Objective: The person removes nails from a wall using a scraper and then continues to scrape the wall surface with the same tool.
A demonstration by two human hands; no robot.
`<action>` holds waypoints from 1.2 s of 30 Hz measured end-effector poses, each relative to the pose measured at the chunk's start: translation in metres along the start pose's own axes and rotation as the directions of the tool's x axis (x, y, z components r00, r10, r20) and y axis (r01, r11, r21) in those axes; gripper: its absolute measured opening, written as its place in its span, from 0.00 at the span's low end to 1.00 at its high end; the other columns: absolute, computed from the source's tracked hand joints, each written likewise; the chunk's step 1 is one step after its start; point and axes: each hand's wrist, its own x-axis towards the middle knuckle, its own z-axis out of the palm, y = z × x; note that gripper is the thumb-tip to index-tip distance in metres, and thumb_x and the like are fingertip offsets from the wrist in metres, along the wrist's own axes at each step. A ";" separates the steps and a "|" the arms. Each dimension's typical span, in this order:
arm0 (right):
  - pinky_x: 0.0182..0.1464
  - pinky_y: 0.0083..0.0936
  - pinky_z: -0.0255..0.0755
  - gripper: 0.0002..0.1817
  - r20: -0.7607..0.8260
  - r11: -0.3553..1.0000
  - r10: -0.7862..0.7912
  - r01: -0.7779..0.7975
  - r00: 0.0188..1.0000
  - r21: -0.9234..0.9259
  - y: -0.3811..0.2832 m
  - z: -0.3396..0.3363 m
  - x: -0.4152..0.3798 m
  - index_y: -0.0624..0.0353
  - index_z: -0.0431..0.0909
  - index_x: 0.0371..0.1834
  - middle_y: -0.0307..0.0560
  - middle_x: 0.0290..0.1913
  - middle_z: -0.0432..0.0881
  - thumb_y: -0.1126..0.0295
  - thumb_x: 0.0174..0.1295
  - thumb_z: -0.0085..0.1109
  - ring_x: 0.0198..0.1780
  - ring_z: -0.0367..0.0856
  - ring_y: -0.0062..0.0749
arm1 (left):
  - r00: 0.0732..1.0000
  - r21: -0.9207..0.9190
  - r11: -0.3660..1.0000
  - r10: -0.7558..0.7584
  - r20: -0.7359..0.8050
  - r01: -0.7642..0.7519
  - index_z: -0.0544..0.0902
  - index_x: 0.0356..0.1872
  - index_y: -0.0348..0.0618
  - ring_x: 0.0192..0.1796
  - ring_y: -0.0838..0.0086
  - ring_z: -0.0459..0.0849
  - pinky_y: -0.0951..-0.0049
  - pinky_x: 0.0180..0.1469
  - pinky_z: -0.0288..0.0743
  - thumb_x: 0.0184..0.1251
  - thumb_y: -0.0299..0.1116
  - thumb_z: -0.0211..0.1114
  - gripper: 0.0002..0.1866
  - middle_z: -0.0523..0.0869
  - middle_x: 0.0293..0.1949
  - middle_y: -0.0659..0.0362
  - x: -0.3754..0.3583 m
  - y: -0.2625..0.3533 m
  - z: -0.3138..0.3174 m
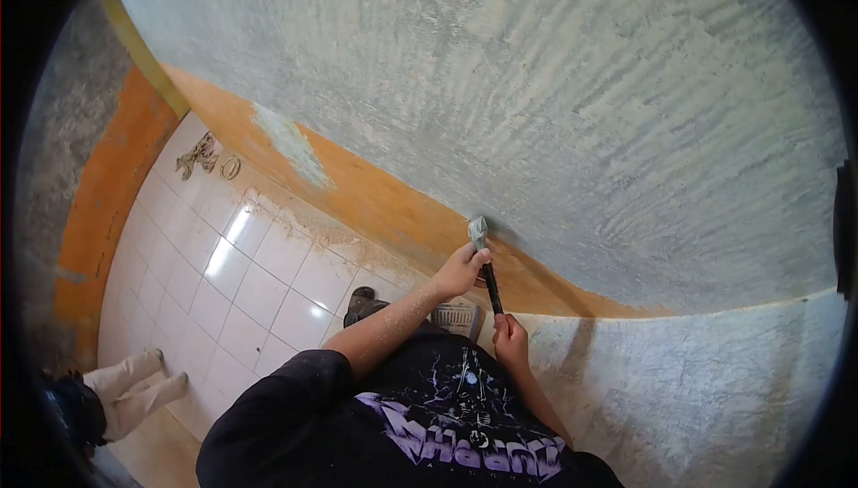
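Two hands on one scraper (483,260): left hand (462,270) closed near grey blade, right hand (510,336) closed around black handle end. Blade touching orange wall band (375,197). T-shirt print (465,430) purple, unreadable.

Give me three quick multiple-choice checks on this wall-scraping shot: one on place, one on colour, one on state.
1. Where does the scraper blade meet the wall?
A. At the edge of the orange band
B. On the white floor tiles
C. High up in the grey-green area

2. What colour is the scraper's handle?
A. Red
B. Black
C. Yellow

3. How is the scraper held?
A. Left hand only
B. It lies on the floor
C. Both hands grip it

Answers:
1. A, the blade tip sits where the orange paint borders the scraped grey-green wall.
2. B, the shaft between the hands is black.
3. C, the left hand grips near the blade and the right hand holds the handle's lower end.
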 end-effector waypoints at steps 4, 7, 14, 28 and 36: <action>0.25 0.25 0.61 0.23 -0.032 0.994 -0.065 0.061 0.997 -0.094 -0.035 0.010 0.007 0.62 0.74 0.29 0.38 0.18 0.68 0.54 0.75 0.51 0.21 0.67 0.22 | 0.999 -0.007 1.000 -0.016 -0.034 0.016 0.70 0.60 0.37 0.44 0.65 0.88 0.65 0.44 0.86 0.82 0.43 0.48 0.20 0.82 0.44 0.54 -0.003 0.015 -0.015; 0.27 0.30 0.63 0.24 -0.030 0.991 -0.052 0.048 0.998 -0.126 -0.043 0.022 0.002 0.63 0.74 0.29 0.43 0.18 0.69 0.53 0.75 0.51 0.22 0.68 0.26 | 0.998 0.022 0.998 -0.060 0.002 0.059 0.70 0.61 0.38 0.45 0.64 0.88 0.64 0.44 0.86 0.82 0.44 0.48 0.20 0.83 0.44 0.53 -0.001 0.020 -0.034; 0.28 0.32 0.64 0.25 -0.024 0.975 -0.088 0.081 0.996 -0.209 -0.078 0.056 0.019 0.64 0.76 0.30 0.46 0.18 0.71 0.51 0.74 0.51 0.22 0.69 0.28 | 0.995 0.029 0.998 -0.055 -0.086 0.058 0.70 0.62 0.39 0.40 0.65 0.88 0.65 0.42 0.86 0.81 0.46 0.48 0.22 0.84 0.44 0.52 -0.005 0.037 -0.071; 0.23 0.23 0.61 0.24 0.087 0.996 0.049 -0.055 0.995 0.071 -0.093 0.136 0.040 0.62 0.79 0.32 0.34 0.18 0.71 0.50 0.74 0.52 0.20 0.67 0.19 | 0.987 0.153 0.978 -0.128 -0.102 0.143 0.76 0.59 0.39 0.44 0.68 0.85 0.63 0.48 0.84 0.79 0.50 0.53 0.23 0.82 0.49 0.55 -0.022 0.093 -0.156; 0.23 0.20 0.61 0.20 -0.039 0.989 0.017 -0.011 0.999 0.145 -0.074 0.175 0.008 0.61 0.77 0.33 0.33 0.18 0.71 0.55 0.75 0.50 0.19 0.67 0.17 | 0.961 0.255 0.943 -0.249 0.118 0.213 0.78 0.54 0.42 0.42 0.71 0.85 0.65 0.46 0.84 0.78 0.50 0.55 0.21 0.84 0.45 0.58 -0.017 0.096 -0.164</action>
